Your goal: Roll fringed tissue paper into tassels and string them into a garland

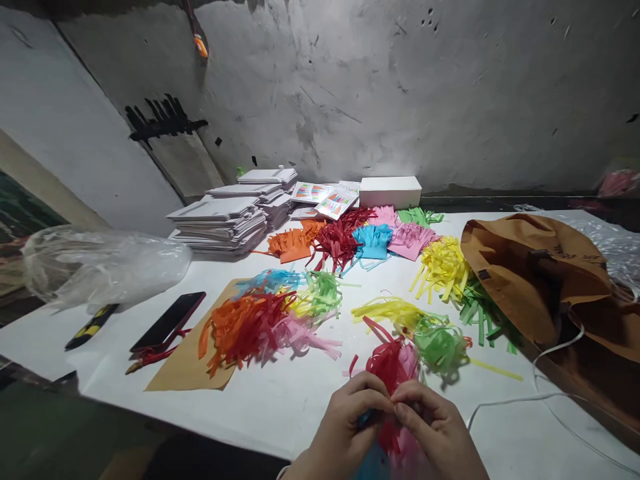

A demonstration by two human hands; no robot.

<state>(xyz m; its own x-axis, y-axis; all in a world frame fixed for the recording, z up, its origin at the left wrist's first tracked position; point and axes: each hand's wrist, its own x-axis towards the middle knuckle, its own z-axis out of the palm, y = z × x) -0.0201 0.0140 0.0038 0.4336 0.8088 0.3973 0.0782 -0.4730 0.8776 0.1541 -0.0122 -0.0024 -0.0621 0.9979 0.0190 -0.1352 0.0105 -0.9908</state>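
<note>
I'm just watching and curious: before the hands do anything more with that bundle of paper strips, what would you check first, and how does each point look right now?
1. Both hands on the bundle: ok. The left hand and right hand pinch the red and pink strip bundle together.
2. Strips gathered evenly: cannot tell; the fingers hide the pinched part.
3. More strips near: ok. The green and yellow tuft lies just beyond the hands.
4. Bare table in front of the hands: ok.
5. White cable out of the way: not ok; it runs close beside the right hand.
6. Phone out of the way: ok, far to the left.
</note>
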